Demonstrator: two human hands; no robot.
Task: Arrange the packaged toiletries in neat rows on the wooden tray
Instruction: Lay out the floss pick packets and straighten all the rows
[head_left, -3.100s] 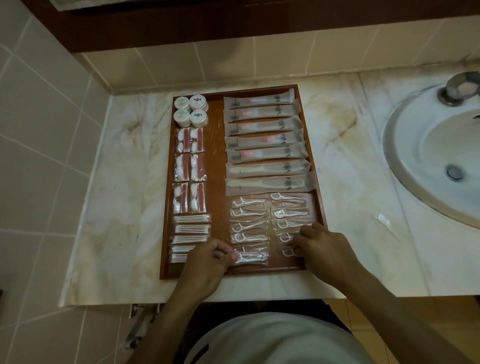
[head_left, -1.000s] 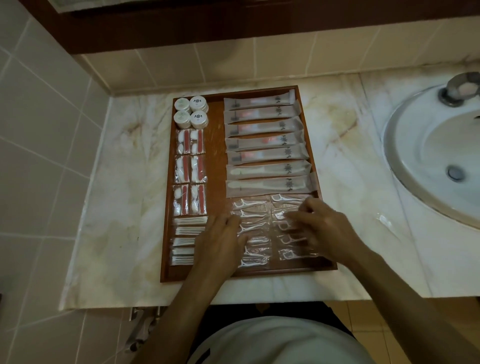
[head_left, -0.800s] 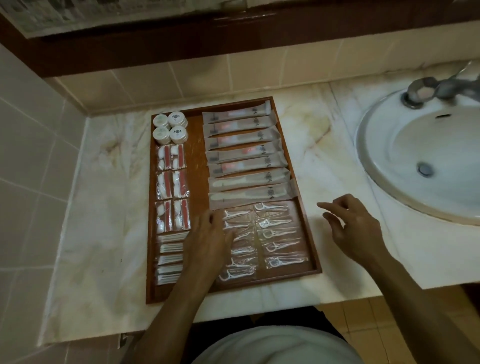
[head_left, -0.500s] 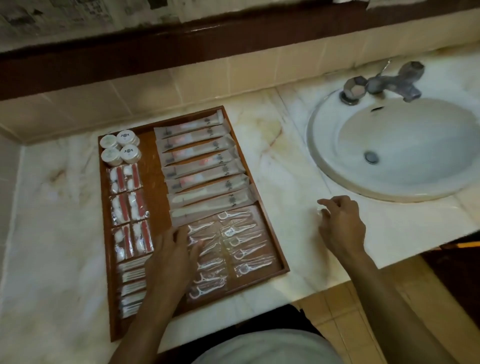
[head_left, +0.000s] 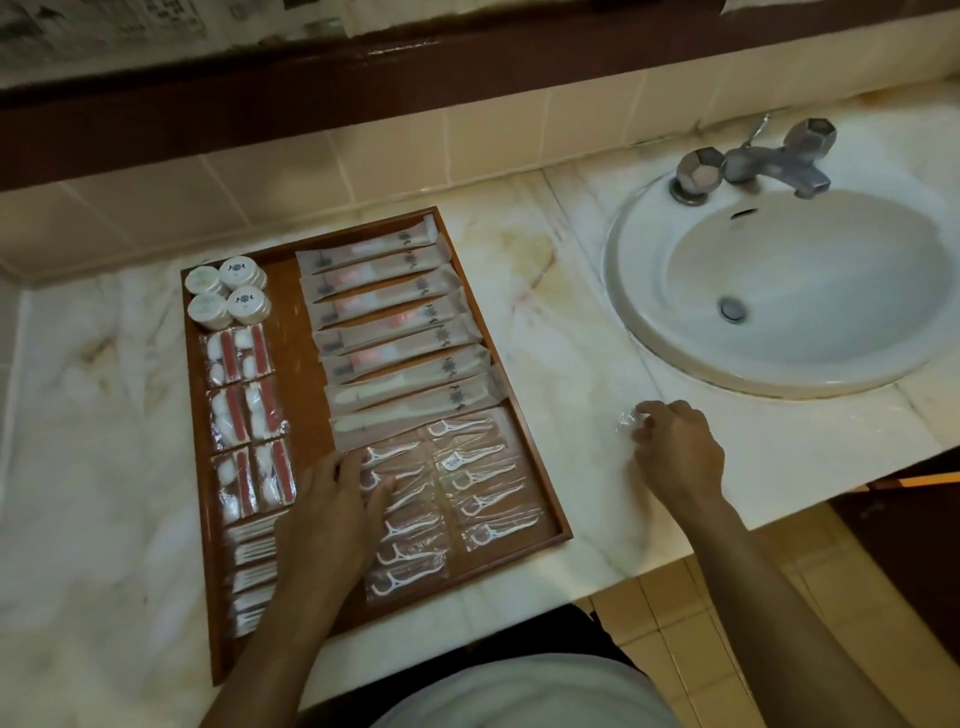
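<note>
Right hand (head_left: 675, 452) has left the wooden tray (head_left: 280, 358) since a second ago, when it worked the floss-pick packets; now it sits on the marble counter (head_left: 561, 312), fingers curled, pinching a small crumpled clear wrapper (head_left: 627, 420) at their tips. Left hand (head_left: 332, 512) has stayed on the tray, shifting little; camera has swung right, bringing the white sink (head_left: 789, 291) and metal tap (head_left: 753, 163) fully into view.

Left hand lies flat, fingers straight and spread, pressing the inner column of floss-pick packets (head_left: 467, 467). Fingertips touch the upper packets of that column; the second column lies just beyond them, toward the right hand, untouched. Beyond the fingertips, seven long toothbrush sachets (head_left: 395, 332) run in a stack of rows to the tray's far edge. Outboard of the left wrist, cotton-swab packets (head_left: 252, 566) sit in a short column, partly hidden by the hand. Farther up that side: three pairs of red-and-white packets (head_left: 244, 415), then four round white capped containers (head_left: 228, 293) in the far corner, two by two.

Wrapper and right hand are well apart from the tray, between the tray's near right corner and the sink rim, just short of the rim. Sink lies just beyond the right knuckles. Beige wall tiles (head_left: 363, 156) back the counter.
</note>
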